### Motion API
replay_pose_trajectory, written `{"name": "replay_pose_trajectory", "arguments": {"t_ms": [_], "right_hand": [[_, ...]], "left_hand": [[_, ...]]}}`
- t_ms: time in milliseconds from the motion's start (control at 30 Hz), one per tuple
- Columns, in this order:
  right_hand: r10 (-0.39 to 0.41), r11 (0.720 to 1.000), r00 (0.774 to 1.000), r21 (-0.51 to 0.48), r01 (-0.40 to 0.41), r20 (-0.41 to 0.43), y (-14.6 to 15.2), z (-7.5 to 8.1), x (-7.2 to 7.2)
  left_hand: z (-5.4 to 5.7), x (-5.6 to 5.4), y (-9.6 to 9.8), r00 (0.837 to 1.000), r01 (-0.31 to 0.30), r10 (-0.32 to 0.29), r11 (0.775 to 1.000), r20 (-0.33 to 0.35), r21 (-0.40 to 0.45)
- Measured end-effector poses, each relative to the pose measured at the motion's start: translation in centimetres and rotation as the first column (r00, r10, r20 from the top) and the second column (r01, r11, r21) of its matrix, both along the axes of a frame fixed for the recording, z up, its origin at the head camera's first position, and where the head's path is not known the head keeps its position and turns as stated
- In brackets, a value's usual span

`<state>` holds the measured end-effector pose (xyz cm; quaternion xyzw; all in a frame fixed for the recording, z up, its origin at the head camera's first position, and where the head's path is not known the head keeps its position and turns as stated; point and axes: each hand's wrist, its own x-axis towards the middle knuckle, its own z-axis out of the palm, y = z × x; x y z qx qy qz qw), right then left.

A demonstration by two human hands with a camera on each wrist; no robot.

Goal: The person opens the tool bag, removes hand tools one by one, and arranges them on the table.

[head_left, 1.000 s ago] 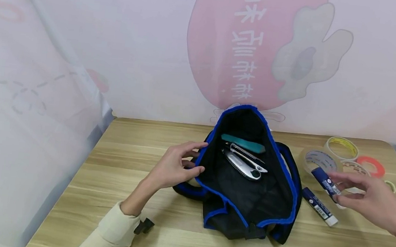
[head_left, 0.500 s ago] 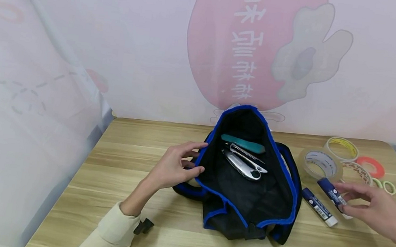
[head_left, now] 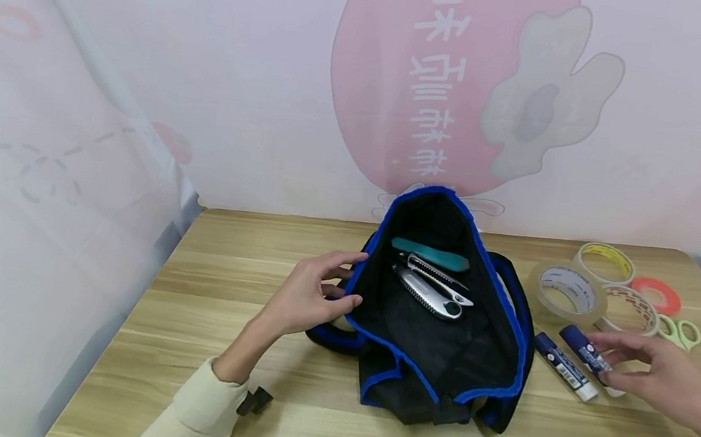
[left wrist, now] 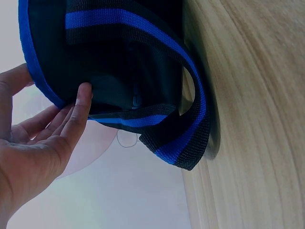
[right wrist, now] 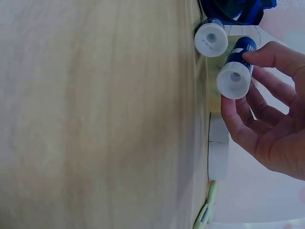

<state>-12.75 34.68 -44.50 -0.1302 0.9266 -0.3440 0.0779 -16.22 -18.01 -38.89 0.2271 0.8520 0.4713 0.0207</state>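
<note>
My left hand [head_left: 309, 293] holds the left rim of a black tote bag [head_left: 432, 357] with blue edging, which stands open on the table; thumb and fingertips lie at its edge. A striped handle [left wrist: 198, 105] of the bag loops out in the left wrist view. Inside lie a teal-handled knife-like tool [head_left: 431, 254] and two utility knives, one slim [head_left: 438, 275] and one silver [head_left: 426, 292]. To the right, my right hand [head_left: 663, 377] pinches a blue glue stick [head_left: 585, 350] with a white base, low over the table. A second glue stick [head_left: 565, 365] lies beside it, near the bag.
Behind the glue sticks lie several tape rolls: a wide clear one [head_left: 539, 298], a yellow-cored one [head_left: 630, 268], a pale one [head_left: 650, 321] and a red one [head_left: 672, 302]. Small green scissors [head_left: 688, 335] sit at far right. A printed cloth [head_left: 274, 94] hangs behind the table.
My right hand has lowered the glue stick toward the table and slightly rightward, alongside the other one. The scissors have come into fuller view. My left hand and the bag stay put.
</note>
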Motion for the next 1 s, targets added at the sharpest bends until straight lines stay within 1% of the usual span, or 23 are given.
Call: {"name": "replay_pose_trajectory", "arguments": {"t_ms": [133, 300, 400, 467, 633, 767, 833, 900, 1000], "right_hand": [[0.041, 0.999, 0.999, -0.023, -0.041, -0.007, -0.3, -0.4, -0.1], [0.057, 0.998, 0.998, -0.023, -0.058, -0.029, -0.9, -0.8, -0.2], [0.064, 0.998, 0.998, -0.024, -0.064, -0.021, -1.1, -0.9, -0.1], [0.060, 0.998, 0.998, -0.028, -0.060, 0.007, -1.2, -0.9, 0.0], [0.043, 0.998, 0.993, -0.049, -0.038, 0.113, -1.4, -0.7, 0.2], [0.030, 0.999, 0.991, -0.021, -0.027, 0.131, -1.6, -0.4, 0.3], [0.028, 1.000, 0.992, -0.010, -0.027, 0.123, -1.6, -0.5, 0.3], [0.035, 0.999, 0.994, -0.014, -0.034, 0.099, -1.5, -0.6, 0.2], [0.059, 0.997, 0.998, -0.048, -0.058, 0.015, -1.3, -0.8, 0.3]], "left_hand": [[-0.1, 0.0, 0.0, 1.000, -0.001, 0.001, 1.000, 0.002, -0.001], [0.0, 0.0, 0.0, 1.000, -0.001, 0.001, 1.000, -0.001, -0.003], [0.0, 0.0, 0.1, 1.000, -0.001, 0.001, 1.000, -0.001, -0.008], [0.0, 0.0, 0.1, 1.000, -0.003, 0.003, 1.000, 0.002, -0.011], [0.0, 0.0, 0.1, 1.000, -0.005, 0.005, 1.000, 0.004, -0.015], [0.1, 0.0, 0.1, 1.000, -0.006, 0.006, 1.000, 0.001, -0.022], [0.1, 0.0, 0.1, 1.000, -0.005, 0.005, 1.000, 0.000, -0.024], [0.1, 0.0, 0.1, 1.000, -0.002, 0.002, 1.000, 0.001, -0.021], [0.0, 0.0, 0.1, 1.000, 0.002, -0.002, 1.000, 0.001, -0.019]]}}
